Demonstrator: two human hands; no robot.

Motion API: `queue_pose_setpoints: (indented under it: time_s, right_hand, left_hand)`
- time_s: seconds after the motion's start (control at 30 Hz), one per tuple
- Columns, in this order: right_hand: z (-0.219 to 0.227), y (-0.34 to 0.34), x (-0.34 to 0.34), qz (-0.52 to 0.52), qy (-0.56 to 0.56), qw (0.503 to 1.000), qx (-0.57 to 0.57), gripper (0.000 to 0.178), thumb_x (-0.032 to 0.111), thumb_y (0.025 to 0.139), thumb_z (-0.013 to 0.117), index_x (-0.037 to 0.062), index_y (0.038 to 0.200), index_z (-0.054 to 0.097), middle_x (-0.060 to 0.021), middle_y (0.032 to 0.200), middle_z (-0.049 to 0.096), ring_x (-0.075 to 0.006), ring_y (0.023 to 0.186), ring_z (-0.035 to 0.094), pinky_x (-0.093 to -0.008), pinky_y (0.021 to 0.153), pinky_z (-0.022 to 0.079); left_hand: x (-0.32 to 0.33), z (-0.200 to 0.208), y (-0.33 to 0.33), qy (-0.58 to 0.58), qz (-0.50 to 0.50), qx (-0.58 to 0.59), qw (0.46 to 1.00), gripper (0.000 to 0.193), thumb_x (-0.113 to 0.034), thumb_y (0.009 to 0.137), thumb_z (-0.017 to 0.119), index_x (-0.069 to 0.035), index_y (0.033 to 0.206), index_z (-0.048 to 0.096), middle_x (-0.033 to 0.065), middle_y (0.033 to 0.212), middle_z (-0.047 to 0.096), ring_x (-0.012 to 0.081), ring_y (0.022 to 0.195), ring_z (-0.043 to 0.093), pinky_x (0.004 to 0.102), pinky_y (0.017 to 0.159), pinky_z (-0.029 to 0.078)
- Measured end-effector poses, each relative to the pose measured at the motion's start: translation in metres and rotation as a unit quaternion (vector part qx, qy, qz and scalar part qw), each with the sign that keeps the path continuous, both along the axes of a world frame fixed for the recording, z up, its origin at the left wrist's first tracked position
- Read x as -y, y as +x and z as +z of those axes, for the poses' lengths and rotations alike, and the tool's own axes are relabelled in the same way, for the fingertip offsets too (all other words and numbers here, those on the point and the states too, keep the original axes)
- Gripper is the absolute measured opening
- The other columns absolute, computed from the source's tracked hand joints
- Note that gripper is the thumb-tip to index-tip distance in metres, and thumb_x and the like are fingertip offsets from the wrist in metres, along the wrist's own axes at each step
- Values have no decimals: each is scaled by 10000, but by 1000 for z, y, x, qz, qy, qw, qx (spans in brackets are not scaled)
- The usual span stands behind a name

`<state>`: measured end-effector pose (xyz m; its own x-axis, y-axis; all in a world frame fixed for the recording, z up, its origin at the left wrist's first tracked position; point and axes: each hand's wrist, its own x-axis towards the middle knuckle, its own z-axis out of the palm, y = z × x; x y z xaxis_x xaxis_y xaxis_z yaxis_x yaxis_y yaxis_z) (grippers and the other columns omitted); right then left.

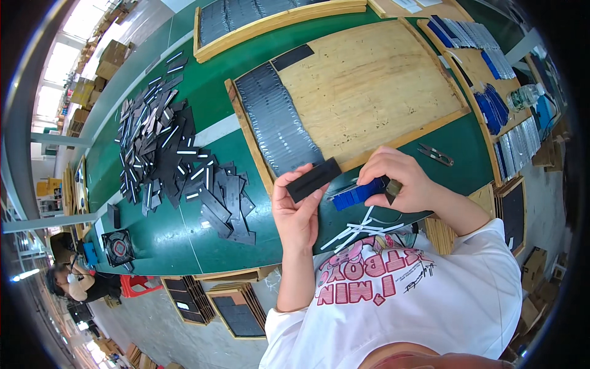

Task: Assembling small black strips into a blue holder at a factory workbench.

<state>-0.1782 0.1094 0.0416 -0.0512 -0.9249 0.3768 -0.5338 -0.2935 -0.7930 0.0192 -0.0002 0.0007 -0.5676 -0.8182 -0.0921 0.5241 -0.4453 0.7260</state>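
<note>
My left hand (295,212) is closed around a flat black rectangular piece (314,180), held tilted above the green table. Just to the right, my right hand (399,181) pinches a bright blue strip-like bundle (350,197) between thumb and fingers. A small olive-brown piece (394,187) shows at the same hand; what it is I cannot make out. Several thin white strips (362,229) lie crossed on the table in front of my shirt. Beyond both hands, a wood-framed tray (369,80) carries a row of dark flat pieces (270,114) along its left side.
A loose heap of black pieces (163,138), some with white strips, covers the table's left part. Small snips (436,155) lie right of the tray. A wooden board (458,61) at right bears blue and silver pieces, near a clear bottle (522,98). A fan (118,247) sits far left.
</note>
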Motion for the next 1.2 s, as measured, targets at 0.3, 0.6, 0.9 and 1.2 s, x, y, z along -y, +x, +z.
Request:
queue_pose_setpoints:
  time_s: [0.3,0.6,0.9,1.2]
  right_hand:
    - [11,5,17,-19,-12,999,28,362,85,667,820,76,972,625,-52,936,648,-239,834,604,-337,729,494]
    - [9,8,21,-27,-25,999,-17,372,110,667,842,73,960,614,-68,947,677,-244,830,621,-339,743,489]
    - [10,8,22,-29,-47,997,-44,369,118,668,839,66,957,614,-68,939,670,-256,822,617,-346,719,492]
    - [14,8,22,-33,-44,997,-55,368,119,665,824,72,965,618,-67,939,657,-261,834,612,-348,721,498]
  left_hand:
    - [-15,-1,-14,-15,-43,33,998,479,218,726,616,-30,1120,508,184,1245,544,262,1170,542,372,963,497]
    - [-13,-3,-13,-63,-58,36,996,454,207,765,588,-12,1150,489,158,1285,520,200,1172,532,288,934,507]
    - [-12,-4,-13,-66,-59,38,995,449,202,768,591,-9,1150,489,157,1281,519,200,1172,526,291,943,504]
    - [-12,-2,-14,-65,-59,37,995,442,202,771,595,-4,1149,492,158,1285,520,201,1172,530,293,944,505]
